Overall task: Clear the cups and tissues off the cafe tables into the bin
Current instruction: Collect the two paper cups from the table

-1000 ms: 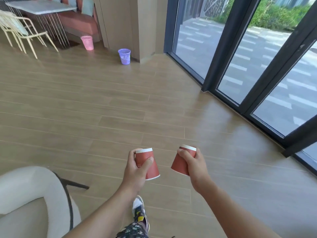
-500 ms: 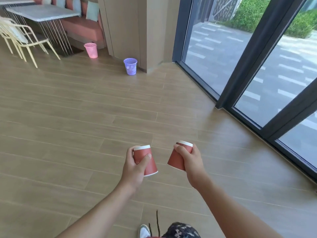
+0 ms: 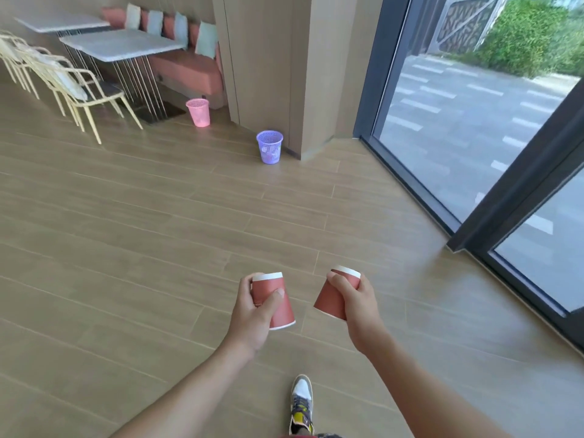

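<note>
Head cam has both cups up in the air over the floor, nowhere near a tabletop or a bin yet. The left grip is wrapped round the left cup with the thumb across the front, and the right grip has its fingers curled over the right cup from the top. So both are closed on a cup and neither has anything spare. The purple bin sits ahead, just beside the pillar, and the pink bin is further back near the tabletop legs.

What I'd worry about is that both cups look tipped wide end down, so any dregs inside could drip out along the way. I can't see inside them, so that's a maybe. The bins look small and light, and paper cups weigh next to nothing. A toss from this far off would probably clip the rim and bounce out, or knock the bin over. Letting go of both at once over that narrow mouth could make them bump each other, and one ends up on the floor. Squeeze too hard and thin paper buckles. I also see no tissues anywhere here, so those are easy to forget.
</note>
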A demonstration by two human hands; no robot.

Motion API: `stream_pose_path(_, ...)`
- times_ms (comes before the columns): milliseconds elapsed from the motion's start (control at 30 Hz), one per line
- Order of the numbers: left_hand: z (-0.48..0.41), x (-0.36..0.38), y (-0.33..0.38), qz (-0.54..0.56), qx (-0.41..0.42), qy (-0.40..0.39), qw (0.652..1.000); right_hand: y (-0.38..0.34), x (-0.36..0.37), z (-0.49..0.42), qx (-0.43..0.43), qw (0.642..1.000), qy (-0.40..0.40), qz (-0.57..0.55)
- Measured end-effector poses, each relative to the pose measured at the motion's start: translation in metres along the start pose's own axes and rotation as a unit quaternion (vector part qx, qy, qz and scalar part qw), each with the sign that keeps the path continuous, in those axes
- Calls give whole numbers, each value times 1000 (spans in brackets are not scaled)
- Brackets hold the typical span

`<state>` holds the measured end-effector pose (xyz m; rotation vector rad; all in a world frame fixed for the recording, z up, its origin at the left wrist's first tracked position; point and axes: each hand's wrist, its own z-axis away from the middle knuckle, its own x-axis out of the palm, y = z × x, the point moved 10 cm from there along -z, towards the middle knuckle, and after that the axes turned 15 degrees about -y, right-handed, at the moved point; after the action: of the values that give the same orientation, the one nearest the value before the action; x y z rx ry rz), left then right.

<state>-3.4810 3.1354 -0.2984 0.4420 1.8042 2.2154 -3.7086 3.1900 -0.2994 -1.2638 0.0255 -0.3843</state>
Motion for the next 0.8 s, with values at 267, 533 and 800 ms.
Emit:
stream_pose_path(267, -186, -45, 68, -3, 1, 51, 999, -89, 33, -203, -8, 998, -58, 19)
stream_pose_path(533, -350, -106, 86, 19, -3, 74, 997, -117, 75, -385, 20, 997, -70, 25)
stream_pose_path(800, -543, -211, 131, 31, -4, 76, 997, -175, 162, -584, 0, 998, -59, 11)
